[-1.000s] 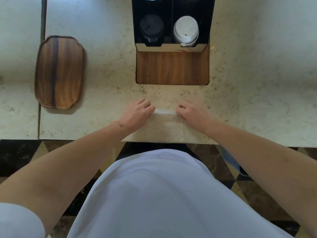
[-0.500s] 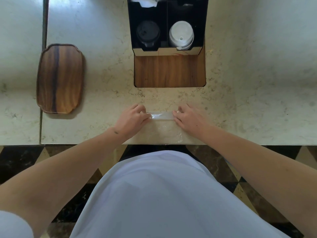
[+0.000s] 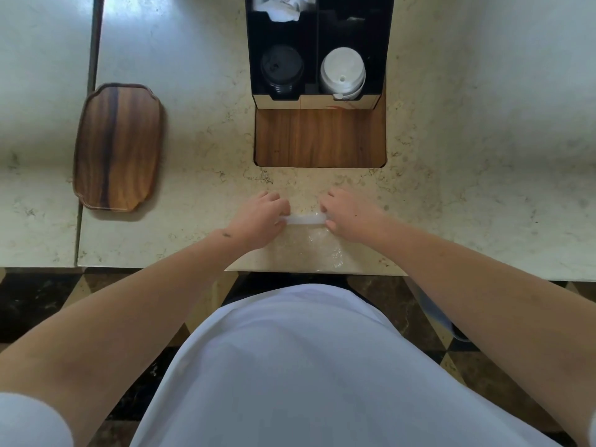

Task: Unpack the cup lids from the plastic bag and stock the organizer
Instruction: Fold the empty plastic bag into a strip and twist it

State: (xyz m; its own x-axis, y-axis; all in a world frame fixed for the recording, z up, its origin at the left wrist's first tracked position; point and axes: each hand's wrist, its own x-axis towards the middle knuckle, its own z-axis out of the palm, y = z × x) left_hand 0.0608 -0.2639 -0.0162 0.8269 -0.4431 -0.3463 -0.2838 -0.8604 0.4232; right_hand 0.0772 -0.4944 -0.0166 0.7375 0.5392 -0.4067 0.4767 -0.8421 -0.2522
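Note:
A clear plastic bag lies flat on the marble counter near its front edge. Its far end is rolled into a narrow white strip between my hands. My left hand pinches the strip's left end and my right hand pinches its right end. Beyond them stands the black organizer on a wooden base. A stack of black cup lids fills its front left compartment and a stack of white cup lids fills its front right one. No lids show inside the bag.
A wooden tray lies on the counter to the left. White crumpled paper sits in the organizer's back left compartment. A seam splits the counter at the far left. The counter's front edge runs just under my wrists.
The rolled strip of the bag has moved toward me and both hands have come with it, rolling the bag shorter. The view has shifted, so the organizer shows more of its back compartments.

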